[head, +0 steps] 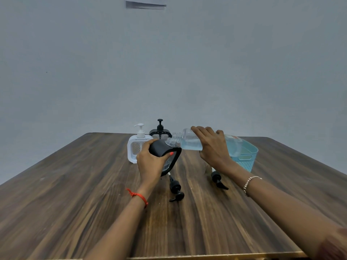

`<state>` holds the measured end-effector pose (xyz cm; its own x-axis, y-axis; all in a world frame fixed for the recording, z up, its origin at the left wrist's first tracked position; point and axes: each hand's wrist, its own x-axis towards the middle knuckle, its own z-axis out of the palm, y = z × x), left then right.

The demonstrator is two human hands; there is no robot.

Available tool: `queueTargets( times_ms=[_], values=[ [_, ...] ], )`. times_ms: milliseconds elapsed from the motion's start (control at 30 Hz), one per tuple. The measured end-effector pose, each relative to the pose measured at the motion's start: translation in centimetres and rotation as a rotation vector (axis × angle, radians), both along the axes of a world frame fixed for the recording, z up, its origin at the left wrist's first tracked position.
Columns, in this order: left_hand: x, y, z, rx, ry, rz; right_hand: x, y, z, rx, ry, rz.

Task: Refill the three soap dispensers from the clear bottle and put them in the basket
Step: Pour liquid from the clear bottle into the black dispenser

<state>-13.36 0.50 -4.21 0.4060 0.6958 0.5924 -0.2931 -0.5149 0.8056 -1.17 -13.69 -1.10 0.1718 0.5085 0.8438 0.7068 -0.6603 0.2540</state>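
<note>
black dispenser [165,156], white dispenser [138,150], teal lattice basket [244,158], wood-grain table [75,203]

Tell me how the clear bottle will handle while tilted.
The clear bottle probably feels fairly heavy, since blue liquid fills much of it. That liquid would likely shift as it tips. Its neck is uncapped, so it may spill.

Nothing I can read; label [233,137] on the clear bottle [189,142] too blurred; paper sheet [145,4] on the wall [169,72] illegible.
</note>
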Motion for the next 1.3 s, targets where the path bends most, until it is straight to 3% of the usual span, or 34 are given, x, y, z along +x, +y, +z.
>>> queueTargets(
  times_ms=[1300],
  values=[
    [0.07, 0.26, -0.45, -0.001, -0.015, -0.008, -0.57, -0.02, -0.10, 0.003, 0.009, 0.003]
  ],
)
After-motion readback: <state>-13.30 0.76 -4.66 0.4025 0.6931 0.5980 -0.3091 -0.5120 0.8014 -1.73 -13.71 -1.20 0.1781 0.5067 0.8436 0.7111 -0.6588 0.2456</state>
